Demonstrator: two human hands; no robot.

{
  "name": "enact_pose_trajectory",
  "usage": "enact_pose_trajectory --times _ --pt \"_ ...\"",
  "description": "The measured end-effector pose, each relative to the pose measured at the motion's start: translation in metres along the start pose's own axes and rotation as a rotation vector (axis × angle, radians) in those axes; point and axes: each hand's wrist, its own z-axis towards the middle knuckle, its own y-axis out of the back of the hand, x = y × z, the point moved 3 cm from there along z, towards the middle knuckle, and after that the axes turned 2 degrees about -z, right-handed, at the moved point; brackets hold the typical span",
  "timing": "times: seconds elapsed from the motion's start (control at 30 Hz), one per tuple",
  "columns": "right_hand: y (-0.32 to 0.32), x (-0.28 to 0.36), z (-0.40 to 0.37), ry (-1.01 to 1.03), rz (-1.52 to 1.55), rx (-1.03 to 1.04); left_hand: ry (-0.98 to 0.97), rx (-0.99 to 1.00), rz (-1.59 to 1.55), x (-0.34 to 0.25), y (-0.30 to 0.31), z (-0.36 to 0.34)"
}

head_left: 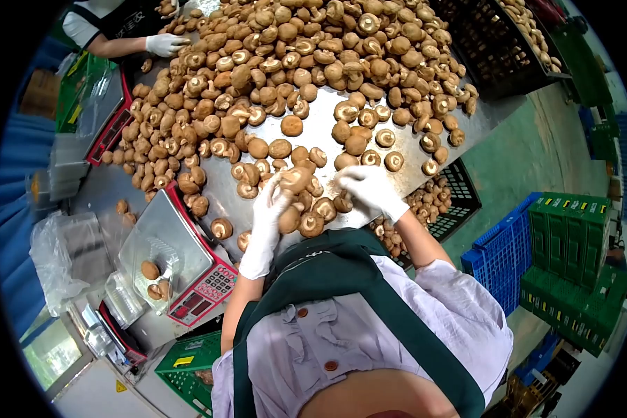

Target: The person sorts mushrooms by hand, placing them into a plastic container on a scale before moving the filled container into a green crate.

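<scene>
Brown mushrooms lie in a large heap over the metal table. My left hand, in a white glove, is closed around a mushroom at the near edge of the heap. To its right, my right hand, also gloved, reaches over the table beside a few loose mushrooms; its fingertips are blurred, and whether they hold anything is unclear. Between and below the hands sit several mushrooms, some with stems up.
At left, a red scale bears a clear tray with mushrooms. A co-worker's gloved hand touches the heap's far left. Black crates of mushrooms stand right; green crates and a blue crate stand farther right.
</scene>
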Motion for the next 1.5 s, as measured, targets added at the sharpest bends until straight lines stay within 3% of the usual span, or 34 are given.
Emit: enact_pose_trajectory --times 0.03,0.1,0.17,0.3,0.37,0.43,0.57,0.6,0.63,0.7,0.83,1.0,1.07,1.17,1.23,1.3,1.37,1.5 --pt "0.013 0.001 -0.001 0.0 -0.162 -0.19 0.072 0.0 -0.125 0.001 0.009 -0.003" --pt "0.028 -0.014 0.004 0.091 -0.511 -0.365 0.239 0.031 -0.489 0.006 0.019 -0.011" --pt "0.03 -0.02 0.007 0.144 -0.519 -0.361 0.265 0.062 -0.645 0.014 0.032 -0.016" --pt "0.009 -0.023 0.011 0.293 -0.712 -0.308 0.165 0.13 -0.648 0.019 0.039 -0.019" --pt "-0.009 -0.019 0.018 0.166 -0.842 -0.212 0.098 0.219 -0.396 0.003 0.02 -0.023" --pt "-0.017 -0.021 0.023 0.32 -0.827 -0.351 0.106 0.199 -0.353 0.002 0.016 -0.023" --pt "-0.004 -0.024 0.031 0.069 -0.193 -0.253 0.053 0.073 -0.326 0.003 0.012 -0.021" --pt "-0.006 -0.025 0.032 0.018 0.166 -0.201 0.035 0.064 -0.29 0.01 0.019 -0.017" --pt "-0.009 -0.027 0.03 -0.156 0.498 -0.029 0.02 0.054 -0.252 0.014 0.025 -0.016" --pt "-0.01 -0.022 0.024 -0.271 0.894 0.161 0.059 0.064 -0.17 0.015 0.027 -0.014" --pt "-0.023 -0.028 0.024 -0.297 1.187 0.278 0.087 0.048 -0.099 0.007 0.009 -0.013" --pt "-0.027 -0.004 0.015 -0.299 1.129 0.262 0.024 0.05 0.171 0.007 0.0 -0.009" --pt "-0.027 0.011 0.01 -0.201 0.771 0.149 -0.017 0.061 0.248 0.011 0.002 -0.005" --pt "-0.047 0.005 0.005 -0.135 0.619 0.163 0.049 0.02 0.116 0.024 0.01 -0.001" --pt "-0.048 0.016 0.001 0.15 0.079 0.004 0.076 0.036 0.151 0.015 -0.001 -0.005" --pt "-0.043 0.026 -0.006 -0.047 0.16 0.136 0.09 0.077 0.222 0.014 0.0 -0.005" --pt "-0.039 0.027 -0.005 -0.185 0.493 0.122 0.36 -0.061 -0.159 0.017 0.003 -0.01" --pt "-0.023 0.019 0.002 -0.109 0.6 0.025 0.44 -0.155 -0.259 0.021 0.007 -0.014"
